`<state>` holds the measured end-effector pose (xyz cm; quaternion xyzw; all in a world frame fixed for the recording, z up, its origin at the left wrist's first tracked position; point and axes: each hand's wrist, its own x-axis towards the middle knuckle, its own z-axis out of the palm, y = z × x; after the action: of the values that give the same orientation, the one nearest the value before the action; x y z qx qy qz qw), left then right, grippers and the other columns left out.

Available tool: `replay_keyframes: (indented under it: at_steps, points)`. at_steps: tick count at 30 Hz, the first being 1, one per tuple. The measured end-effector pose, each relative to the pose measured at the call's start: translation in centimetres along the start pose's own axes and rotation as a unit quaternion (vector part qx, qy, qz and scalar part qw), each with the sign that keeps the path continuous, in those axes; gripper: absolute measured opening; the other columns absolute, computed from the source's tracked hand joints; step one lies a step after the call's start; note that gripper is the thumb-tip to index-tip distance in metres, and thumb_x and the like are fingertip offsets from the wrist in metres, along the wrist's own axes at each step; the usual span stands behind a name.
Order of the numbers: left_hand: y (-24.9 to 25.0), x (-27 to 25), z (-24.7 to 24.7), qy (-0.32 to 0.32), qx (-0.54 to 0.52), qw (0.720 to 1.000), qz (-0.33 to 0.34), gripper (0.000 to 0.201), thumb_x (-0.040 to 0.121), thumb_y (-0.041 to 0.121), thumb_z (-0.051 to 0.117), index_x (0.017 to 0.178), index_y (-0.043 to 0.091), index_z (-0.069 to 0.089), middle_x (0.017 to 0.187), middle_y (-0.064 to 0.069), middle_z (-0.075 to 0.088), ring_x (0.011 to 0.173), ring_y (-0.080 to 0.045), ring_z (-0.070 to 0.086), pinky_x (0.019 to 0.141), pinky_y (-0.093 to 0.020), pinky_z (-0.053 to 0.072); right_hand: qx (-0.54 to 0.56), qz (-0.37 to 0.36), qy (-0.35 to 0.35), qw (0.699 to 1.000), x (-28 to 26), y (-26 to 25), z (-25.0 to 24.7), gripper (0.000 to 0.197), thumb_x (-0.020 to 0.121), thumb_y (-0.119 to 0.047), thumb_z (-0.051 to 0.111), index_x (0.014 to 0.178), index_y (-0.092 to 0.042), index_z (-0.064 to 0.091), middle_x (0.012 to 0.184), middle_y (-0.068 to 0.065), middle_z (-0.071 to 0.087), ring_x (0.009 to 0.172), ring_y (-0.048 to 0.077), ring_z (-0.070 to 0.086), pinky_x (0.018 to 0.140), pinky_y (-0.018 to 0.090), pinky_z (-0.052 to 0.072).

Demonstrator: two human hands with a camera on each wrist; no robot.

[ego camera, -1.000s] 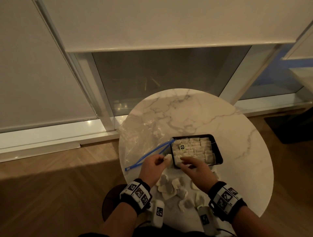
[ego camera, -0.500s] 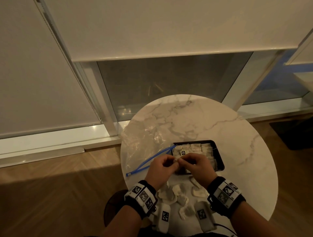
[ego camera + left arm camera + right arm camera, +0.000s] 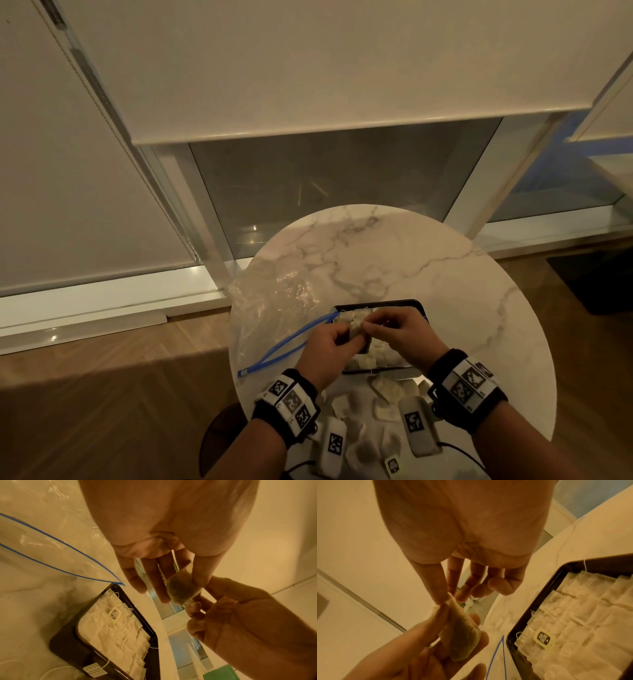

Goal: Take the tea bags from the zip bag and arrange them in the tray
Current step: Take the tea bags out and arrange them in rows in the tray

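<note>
Both hands meet just above the black tray (image 3: 416, 303), low and centre in the head view. The left hand (image 3: 327, 349) holds one tea bag (image 3: 184, 586) between thumb and fingers (image 3: 161, 582), the other fingers nearly straight. The right hand (image 3: 399, 337) pinches the top edge of the same tea bag with thumb and forefinger; its remaining fingers (image 3: 498, 585) curl loosely and hold nothing.

The tray sits on the round marble desk (image 3: 445, 274), closer to the near edge than the far one. It is filled with rows of pale tea bags in the tray (image 3: 118, 635), packed close; whether any gap is left among them is hard to tell, since the hands cover part of it. The zip bag (image 3: 274, 308) lies flat at the left of the desk, its blue-edged mouth (image 3: 56, 553) open and its corner touching the tray's corner. The bag reaches the desk's left rim.

More loose tea bags (image 3: 383, 394) lie scattered on the desk between the tray and the person's wrists, at the bottom of the frame. The far half of the desk and its right side, towards the upper right, are bare marble.
</note>
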<state>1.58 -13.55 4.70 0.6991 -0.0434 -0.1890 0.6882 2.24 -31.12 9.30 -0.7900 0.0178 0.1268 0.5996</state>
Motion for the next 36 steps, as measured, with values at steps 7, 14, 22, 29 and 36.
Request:
replay_keyframes:
  at_steps: [7, 14, 22, 29, 36]
  points:
    - [-0.4, 1.9, 2.0, 0.115, 0.102, 0.988, -0.013, 0.027, 0.089, 0.031, 0.072, 0.115, 0.03, 0.07, 0.109, 0.016, 0.071, 0.102, 0.004, 0.064, 0.096, -0.031, 0.055, -0.069, -0.023, 0.241, 0.968, 1.0, 1.8, -5.1, 0.005, 0.083, -0.023, 0.077, 0.08, -0.019, 0.076, 0.075, -0.007, 0.071, 0.066, -0.001, 0.06, 0.061, 0.011, 0.046]
    - [-0.3, 2.4, 5.4, 0.093, 0.119, 0.989, -0.001, 0.03, 0.087, 0.036, 0.074, 0.117, 0.033, 0.069, 0.114, 0.017, 0.07, 0.109, 0.0, 0.062, 0.095, -0.035, 0.055, -0.064, -0.017, 0.096, 0.993, -0.2, 3.4, -6.8, 0.011, 0.082, -0.012, 0.076, 0.076, -0.021, 0.077, 0.073, -0.003, 0.073, 0.071, 0.01, 0.067, 0.073, 0.032, 0.056]
    - [1.5, 1.3, 9.2, 0.038, 0.001, 0.999, 0.015, 0.027, 0.098, 0.03, 0.057, 0.109, 0.012, 0.075, 0.1, -0.003, 0.076, 0.096, -0.016, 0.071, 0.085, -0.025, 0.055, -0.02, -0.051, 0.003, 0.999, -1.9, 3.6, -7.6, 0.012, 0.083, -0.013, 0.075, 0.078, -0.023, 0.078, 0.075, 0.001, 0.074, 0.076, 0.021, 0.069, 0.079, 0.041, 0.057]
    - [1.8, 1.4, 10.4, 0.052, 0.047, 0.997, 0.022, 0.029, 0.094, 0.035, 0.066, 0.081, 0.012, 0.078, 0.078, -0.006, 0.076, 0.079, -0.025, 0.074, 0.078, -0.039, 0.061, -0.015, -0.057, 0.012, 0.998, -2.2, 2.9, -8.8, 0.02, 0.082, -0.006, 0.074, 0.071, -0.022, 0.076, 0.068, -0.001, 0.071, 0.065, 0.008, 0.064, 0.067, 0.024, 0.051]
    - [1.3, 1.5, 11.2, 0.051, 0.091, 0.994, 0.014, 0.014, 0.093, 0.024, 0.069, 0.085, 0.016, 0.077, 0.084, -0.003, 0.076, 0.083, -0.019, 0.073, 0.081, -0.037, 0.06, -0.046, -0.076, 0.073, 0.993, -2.2, 3.0, -9.6, 0.017, 0.081, -0.005, 0.074, 0.07, -0.018, 0.074, 0.066, -0.006, 0.07, 0.062, 0.001, 0.06, 0.063, 0.014, 0.047]
